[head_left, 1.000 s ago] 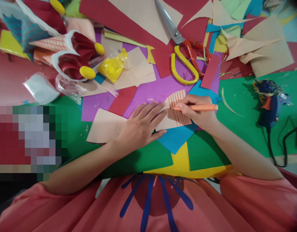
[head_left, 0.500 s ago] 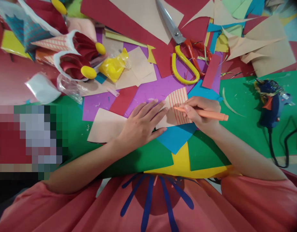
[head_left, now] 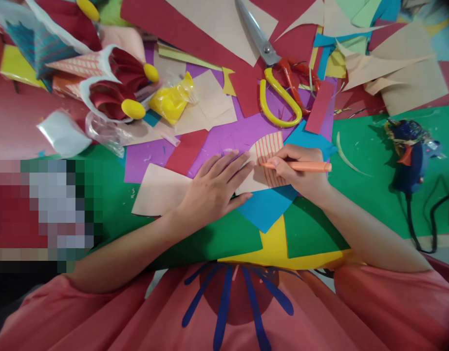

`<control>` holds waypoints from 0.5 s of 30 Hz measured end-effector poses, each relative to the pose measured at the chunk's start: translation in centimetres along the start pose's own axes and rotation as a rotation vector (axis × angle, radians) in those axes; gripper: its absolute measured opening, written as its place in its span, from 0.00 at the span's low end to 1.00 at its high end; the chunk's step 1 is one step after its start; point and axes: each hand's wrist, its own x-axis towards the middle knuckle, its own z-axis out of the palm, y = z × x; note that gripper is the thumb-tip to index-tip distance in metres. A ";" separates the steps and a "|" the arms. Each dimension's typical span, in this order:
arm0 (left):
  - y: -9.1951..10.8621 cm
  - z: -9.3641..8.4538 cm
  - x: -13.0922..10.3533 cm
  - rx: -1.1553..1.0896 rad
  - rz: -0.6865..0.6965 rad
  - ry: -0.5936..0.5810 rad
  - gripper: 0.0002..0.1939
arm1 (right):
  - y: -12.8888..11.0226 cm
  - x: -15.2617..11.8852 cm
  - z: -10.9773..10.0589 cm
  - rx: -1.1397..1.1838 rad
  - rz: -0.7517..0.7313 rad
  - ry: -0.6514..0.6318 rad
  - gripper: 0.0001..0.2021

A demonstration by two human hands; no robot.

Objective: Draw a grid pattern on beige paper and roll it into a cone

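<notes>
A cream paper piece (head_left: 162, 187) with a curved edge lies across the table in front of me. Its right part carries several orange stripes with cross lines on them. My left hand (head_left: 213, 187) rests flat on the paper's middle, fingers stretched out, and hides part of it. My right hand (head_left: 301, 168) grips an orange marker pen (head_left: 312, 166), its tip touching the striped part near the left-hand stripes. Beneath the paper are a blue sheet (head_left: 266, 209) and a green sheet (head_left: 210, 241).
Scissors (head_left: 279, 92) with yellow and red handles lie beyond my hands. A blue glue gun (head_left: 410, 156) with a black cord is at right. Paper cones (head_left: 107, 97), a yellow clay packet (head_left: 173, 100) and plastic wrappers lie at back left. Paper scraps (head_left: 403, 68) are at back right.
My right hand and the marker pen have shifted slightly left across the striped paper. My left hand stays in place.
</notes>
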 end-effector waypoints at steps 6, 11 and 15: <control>0.0 0.2 -0.1 -0.006 -0.003 0.005 0.28 | -0.2 0.1 -0.2 0.014 -0.031 -0.036 0.12; 0.0 0.1 -0.1 -0.020 -0.006 -0.002 0.28 | -0.2 -0.2 -0.4 0.048 0.012 -0.051 0.13; 0.0 0.0 0.0 -0.016 -0.020 -0.005 0.26 | 0.2 -0.9 -0.2 0.061 -0.080 0.117 0.12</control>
